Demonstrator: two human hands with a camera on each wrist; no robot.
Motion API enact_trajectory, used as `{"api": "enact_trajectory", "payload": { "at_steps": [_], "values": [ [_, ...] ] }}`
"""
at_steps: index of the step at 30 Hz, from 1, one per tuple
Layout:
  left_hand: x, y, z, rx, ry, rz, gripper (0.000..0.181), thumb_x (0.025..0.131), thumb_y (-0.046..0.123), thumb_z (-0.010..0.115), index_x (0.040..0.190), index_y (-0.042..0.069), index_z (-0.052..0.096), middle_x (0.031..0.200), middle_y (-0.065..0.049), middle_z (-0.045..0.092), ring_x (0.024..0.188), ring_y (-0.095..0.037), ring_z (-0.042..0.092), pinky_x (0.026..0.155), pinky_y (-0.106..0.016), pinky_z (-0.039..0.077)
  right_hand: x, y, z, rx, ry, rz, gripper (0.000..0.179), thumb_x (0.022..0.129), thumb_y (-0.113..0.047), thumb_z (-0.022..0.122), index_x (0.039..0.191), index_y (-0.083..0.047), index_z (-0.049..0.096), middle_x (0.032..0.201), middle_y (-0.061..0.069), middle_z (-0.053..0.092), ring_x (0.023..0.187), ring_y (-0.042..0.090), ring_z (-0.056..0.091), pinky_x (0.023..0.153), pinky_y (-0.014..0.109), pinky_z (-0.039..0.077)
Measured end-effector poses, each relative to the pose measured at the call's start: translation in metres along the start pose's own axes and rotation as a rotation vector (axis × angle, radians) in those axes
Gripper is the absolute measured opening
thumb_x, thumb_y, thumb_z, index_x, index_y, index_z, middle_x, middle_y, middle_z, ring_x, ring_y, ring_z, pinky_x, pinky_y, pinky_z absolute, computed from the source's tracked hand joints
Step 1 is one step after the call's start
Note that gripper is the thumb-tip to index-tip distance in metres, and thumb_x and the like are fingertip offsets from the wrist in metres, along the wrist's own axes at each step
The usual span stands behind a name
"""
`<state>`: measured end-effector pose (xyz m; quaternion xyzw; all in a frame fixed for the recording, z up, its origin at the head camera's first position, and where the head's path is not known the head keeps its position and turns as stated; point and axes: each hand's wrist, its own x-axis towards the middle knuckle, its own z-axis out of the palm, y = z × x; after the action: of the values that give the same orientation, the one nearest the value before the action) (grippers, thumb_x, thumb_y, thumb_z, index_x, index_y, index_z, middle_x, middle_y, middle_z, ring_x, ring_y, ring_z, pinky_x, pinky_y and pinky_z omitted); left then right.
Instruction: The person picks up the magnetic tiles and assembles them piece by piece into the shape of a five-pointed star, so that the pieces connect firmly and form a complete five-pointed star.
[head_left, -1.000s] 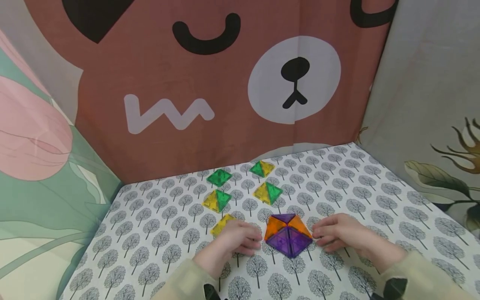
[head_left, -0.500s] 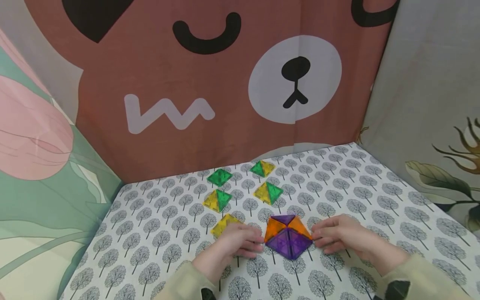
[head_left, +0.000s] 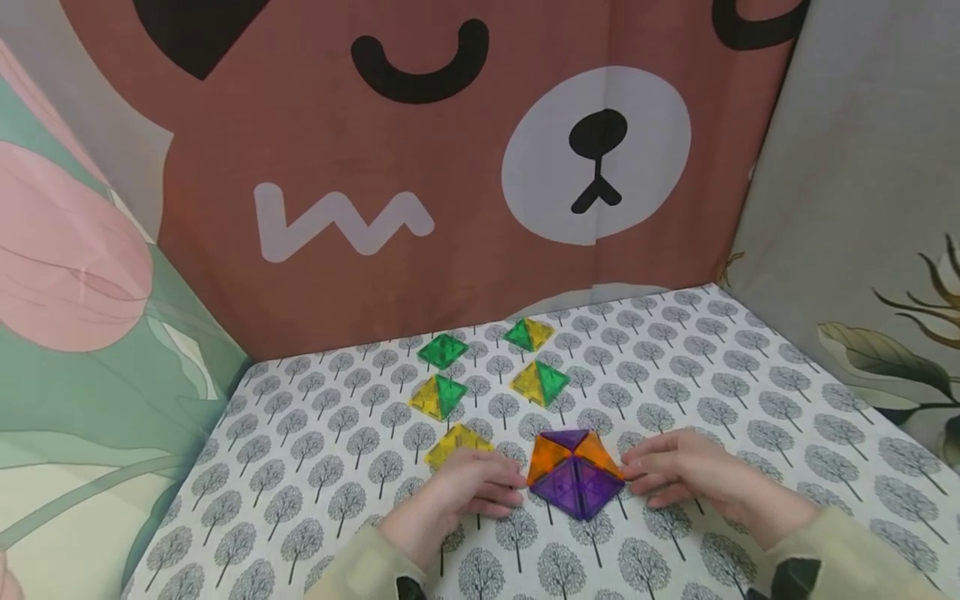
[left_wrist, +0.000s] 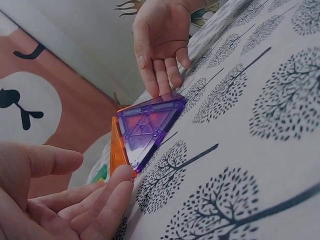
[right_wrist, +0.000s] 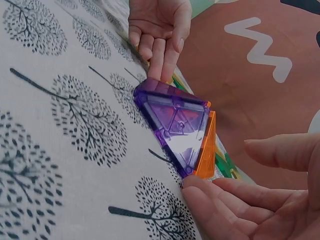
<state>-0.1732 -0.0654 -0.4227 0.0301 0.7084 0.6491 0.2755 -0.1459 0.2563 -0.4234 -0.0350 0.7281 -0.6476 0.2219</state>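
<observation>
A low pyramid of translucent purple and orange magnetic tiles (head_left: 577, 479) rests on the cloth between both hands. At its left corner are the fingertips of my left hand (head_left: 480, 487), fingers extended and the thumb raised apart. My right hand (head_left: 678, 468) lies the same way on the other side, its fingertips at the right corner. Both wrist views show straight, relaxed fingers meeting the pyramid's edges, with nothing curled round it. Partly behind the left hand lies a yellow tile pyramid (head_left: 456, 442).
Farther back sit a yellow-green pyramid (head_left: 438, 397), a green pyramid (head_left: 442, 351), a second yellow-green pyramid (head_left: 540, 383) and a third one (head_left: 528, 335). The tree-print cloth (head_left: 300, 500) covers the table. A brown bear-print curtain (head_left: 337, 292) hangs along the far edge.
My left fingertips have closed the small gap to the purple and orange pyramid. The right hand has edged in slightly too. The pyramid has shifted a little toward me, and the view has tilted slightly.
</observation>
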Motion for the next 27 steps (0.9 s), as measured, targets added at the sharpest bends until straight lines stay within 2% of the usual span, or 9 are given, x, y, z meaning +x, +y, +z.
{"api": "enact_trajectory", "payload": {
  "at_steps": [3, 8, 12, 14, 17, 19, 25, 27],
  "values": [
    [-0.002, 0.004, -0.005, 0.003, -0.004, 0.01, 0.032, 0.09, 0.007, 0.067, 0.118, -0.008, 0.065, 0.1, -0.018, 0.072, 0.082, -0.026, 0.072, 0.07, -0.035, 0.06, 0.004, -0.005, -0.002, -0.048, 0.031, 0.003, 0.044, 0.094, -0.015, 0.065, 0.125, 0.015, 0.057, 0.109, 0.021, 0.069, 0.094, 0.034, 0.068, 0.078, 0.044, 0.058],
    [-0.012, 0.014, -0.022, -0.006, 0.043, 0.075, 0.037, 0.091, 0.012, 0.067, 0.12, -0.011, 0.062, 0.106, -0.022, 0.07, 0.087, -0.028, 0.071, 0.072, -0.035, 0.06, 0.005, -0.023, 0.002, -0.069, 0.077, -0.028, 0.049, 0.095, -0.02, 0.065, 0.13, 0.013, 0.054, 0.116, 0.021, 0.067, 0.1, 0.033, 0.067, 0.081, 0.043, 0.058],
    [-0.025, 0.023, -0.047, -0.027, 0.137, 0.134, 0.043, 0.095, 0.019, 0.064, 0.124, -0.013, 0.058, 0.115, -0.024, 0.067, 0.097, -0.032, 0.069, 0.08, -0.037, 0.058, 0.006, -0.05, 0.018, -0.013, 0.032, -0.118, 0.05, 0.098, -0.022, 0.062, 0.134, 0.012, 0.052, 0.122, 0.021, 0.065, 0.106, 0.034, 0.065, 0.086, 0.041, 0.056],
    [-0.031, 0.025, -0.061, -0.041, 0.201, 0.141, 0.042, 0.096, 0.018, 0.062, 0.125, -0.013, 0.057, 0.116, -0.025, 0.066, 0.101, -0.034, 0.068, 0.084, -0.04, 0.057, 0.009, -0.063, 0.03, 0.022, -0.01, -0.153, 0.049, 0.099, -0.021, 0.061, 0.134, 0.013, 0.051, 0.123, 0.021, 0.064, 0.107, 0.034, 0.065, 0.088, 0.04, 0.056],
    [-0.035, 0.023, -0.078, -0.064, 0.282, 0.135, 0.04, 0.098, 0.014, 0.059, 0.125, -0.015, 0.056, 0.118, -0.028, 0.064, 0.103, -0.036, 0.067, 0.087, -0.042, 0.056, 0.023, -0.075, 0.05, 0.064, -0.072, -0.172, 0.05, 0.099, -0.018, 0.06, 0.134, 0.016, 0.048, 0.121, 0.023, 0.064, 0.109, 0.036, 0.064, 0.09, 0.039, 0.054],
    [-0.037, 0.02, -0.085, -0.078, 0.314, 0.123, 0.038, 0.098, 0.011, 0.058, 0.126, -0.016, 0.055, 0.118, -0.031, 0.063, 0.104, -0.038, 0.066, 0.088, -0.044, 0.055, 0.037, -0.075, 0.063, 0.076, -0.106, -0.161, 0.053, 0.099, -0.016, 0.059, 0.135, 0.019, 0.042, 0.124, 0.026, 0.061, 0.111, 0.037, 0.062, 0.092, 0.039, 0.053],
    [-0.038, 0.008, -0.094, -0.049, 0.349, 0.091, 0.042, 0.097, 0.011, 0.058, 0.127, -0.018, 0.052, 0.117, -0.034, 0.062, 0.106, -0.041, 0.064, 0.089, -0.045, 0.054, 0.075, -0.064, 0.092, 0.065, -0.155, -0.08, 0.06, 0.099, -0.01, 0.053, 0.14, 0.025, 0.027, 0.133, 0.037, 0.047, 0.118, 0.044, 0.055, 0.099, 0.045, 0.049],
    [-0.038, 0.006, -0.096, -0.023, 0.352, 0.084, 0.043, 0.098, 0.013, 0.057, 0.128, -0.017, 0.051, 0.116, -0.033, 0.062, 0.106, -0.041, 0.065, 0.089, -0.045, 0.055, 0.084, -0.06, 0.099, 0.05, -0.152, -0.056, 0.06, 0.098, -0.007, 0.053, 0.14, 0.025, 0.026, 0.133, 0.037, 0.047, 0.118, 0.045, 0.055, 0.099, 0.045, 0.048]
  ]
}}
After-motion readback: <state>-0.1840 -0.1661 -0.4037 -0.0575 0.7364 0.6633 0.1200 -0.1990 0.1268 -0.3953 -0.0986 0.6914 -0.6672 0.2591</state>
